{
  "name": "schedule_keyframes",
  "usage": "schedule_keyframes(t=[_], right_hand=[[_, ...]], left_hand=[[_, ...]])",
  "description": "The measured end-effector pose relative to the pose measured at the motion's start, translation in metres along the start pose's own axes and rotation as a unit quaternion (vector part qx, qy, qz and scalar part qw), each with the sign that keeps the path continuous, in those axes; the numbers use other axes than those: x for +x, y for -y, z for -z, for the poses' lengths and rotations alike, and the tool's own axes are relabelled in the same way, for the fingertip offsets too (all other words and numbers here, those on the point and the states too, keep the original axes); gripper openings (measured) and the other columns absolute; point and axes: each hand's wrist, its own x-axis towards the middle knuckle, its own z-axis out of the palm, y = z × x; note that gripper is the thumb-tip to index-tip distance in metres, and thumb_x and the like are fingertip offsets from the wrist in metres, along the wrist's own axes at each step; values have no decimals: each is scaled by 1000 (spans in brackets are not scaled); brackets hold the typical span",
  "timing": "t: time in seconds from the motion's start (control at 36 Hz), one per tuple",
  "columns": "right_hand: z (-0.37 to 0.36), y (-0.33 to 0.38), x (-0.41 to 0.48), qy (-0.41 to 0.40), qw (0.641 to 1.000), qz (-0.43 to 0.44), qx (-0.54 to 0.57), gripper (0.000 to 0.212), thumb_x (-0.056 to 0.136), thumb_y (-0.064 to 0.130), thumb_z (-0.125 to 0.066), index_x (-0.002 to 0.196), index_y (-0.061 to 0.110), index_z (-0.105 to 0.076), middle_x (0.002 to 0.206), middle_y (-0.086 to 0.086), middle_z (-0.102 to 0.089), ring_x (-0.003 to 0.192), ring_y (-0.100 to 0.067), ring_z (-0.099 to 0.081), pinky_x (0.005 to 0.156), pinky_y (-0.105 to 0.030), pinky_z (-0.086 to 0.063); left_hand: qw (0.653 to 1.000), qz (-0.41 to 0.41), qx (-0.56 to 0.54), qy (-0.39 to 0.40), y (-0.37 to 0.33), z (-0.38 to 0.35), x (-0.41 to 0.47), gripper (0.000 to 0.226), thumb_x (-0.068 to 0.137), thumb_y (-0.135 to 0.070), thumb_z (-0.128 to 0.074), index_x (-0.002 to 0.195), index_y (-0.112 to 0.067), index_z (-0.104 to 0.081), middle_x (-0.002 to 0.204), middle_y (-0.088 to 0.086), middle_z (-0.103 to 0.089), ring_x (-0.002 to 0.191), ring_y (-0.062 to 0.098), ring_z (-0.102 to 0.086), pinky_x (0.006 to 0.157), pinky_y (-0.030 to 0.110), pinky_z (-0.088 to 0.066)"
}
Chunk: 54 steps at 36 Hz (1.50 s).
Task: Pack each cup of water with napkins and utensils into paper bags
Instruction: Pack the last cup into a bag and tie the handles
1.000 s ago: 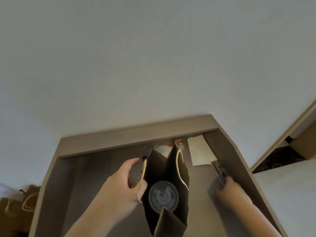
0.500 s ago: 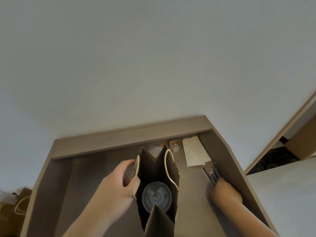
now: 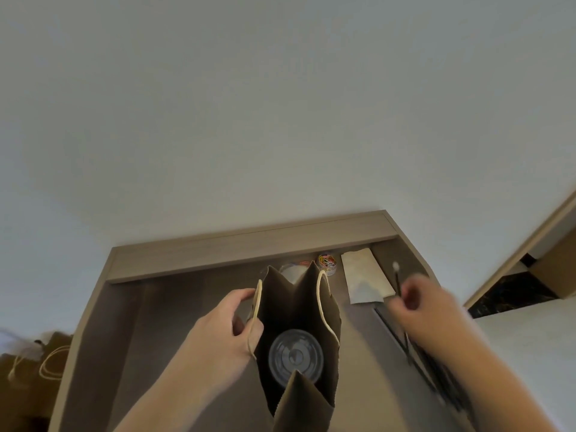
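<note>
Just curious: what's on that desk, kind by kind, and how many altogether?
Paper bag: 1
Lidded cup, inside the bag: 1
Napkin pile: 1
Paper-clip tub: 1
Total: 4; the blurred black utensils and a pale object behind the bag cannot be counted.

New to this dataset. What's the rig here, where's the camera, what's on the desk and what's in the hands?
There is no machine here. A person works with bare hands, and the single picture comes from a wide-angle camera on their head, looking forward and down. The left hand holds open the rim of a brown paper bag standing on the wooden desk. Inside the bag stands a lidded clear cup. The right hand pinches a thin dark utensil, which is blurred. More dark utensils lie below it. Behind the bag lie a white napkin and a small tub of coloured paper clips. Other paper bags sit off the desk at lower left.
</note>
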Motion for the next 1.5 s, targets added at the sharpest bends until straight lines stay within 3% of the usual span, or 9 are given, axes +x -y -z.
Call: schedule_keyframes(t=[0.19,0.39,0.56,0.64,0.72,0.86,1.06,1.22,1.5], right_hand=[[74,144,-82,-167,810,349,441,12,96,10,-62,101,20,-62,98,-5,-72,77,-27,-77,65,-32,-63],[19,158,-52,23,944,304,127,17,87,54,-58,101,47,-64,111,28,-64,109,2,-63,88,-15,-54],[-10,148,-35,72,964,253,23,22,96,50,-66,118,50,-64,134,35,-56,137,7,-43,121,-40,-45],[-6,151,-33,97,952,288,30,69,94,59,-70,153,63,-33,166,38,-22,158,5,-17,130,-44,-29],[18,155,-32,-36,902,354,243,79,98,54,-67,165,41,-27,166,18,-39,155,-9,-37,123,-40,-37],[55,119,11,-327,779,305,440,32,101,5,-44,121,17,-66,98,-7,-69,95,-33,-66,84,-42,-53],[-56,22,96,-43,993,62,91,22,98,25,-61,101,45,-68,98,16,-72,88,-5,-70,80,-28,-59],[-124,-35,126,205,954,70,-205,89,88,43,-69,166,37,-28,177,5,-18,162,-27,-19,127,-53,-28],[-139,-50,146,107,970,72,-207,43,109,44,-41,143,35,-65,160,3,-53,148,-25,-45,122,-50,-36]], left_hand=[[1000,-2,-5,22,-3,4,2,34,99,-51,-61,131,-51,-49,96,-12,-73,86,8,-69,72,21,-56],[999,-9,-13,34,-6,17,0,58,80,-74,-55,133,-53,-48,97,-11,-75,87,5,-69,82,31,-60],[999,-11,-19,37,-3,18,2,47,92,-56,-58,138,-49,-48,97,-14,-73,88,1,-67,76,20,-53],[998,-7,-39,45,0,16,5,50,86,-67,-58,133,-51,-51,98,-15,-74,89,2,-68,78,22,-56],[998,-6,-45,38,6,13,5,45,93,-62,-66,134,-51,-51,99,-27,-71,90,-6,-67,70,13,-50],[998,1,-61,28,4,11,4,41,96,-53,-63,135,-50,-50,99,-20,-72,90,-5,-66,70,13,-46],[997,0,-81,13,-3,3,0,42,92,-58,-65,132,-54,-53,100,-13,-75,93,-1,-67,77,25,-58],[995,-6,-95,3,-9,-1,-5,53,83,-62,-51,136,-61,-47,100,-4,-75,91,13,-72,87,44,-61],[995,20,-90,-41,-18,-8,-9,61,78,-65,-48,138,-63,-43,99,-3,-74,88,13,-71,84,41,-59]])
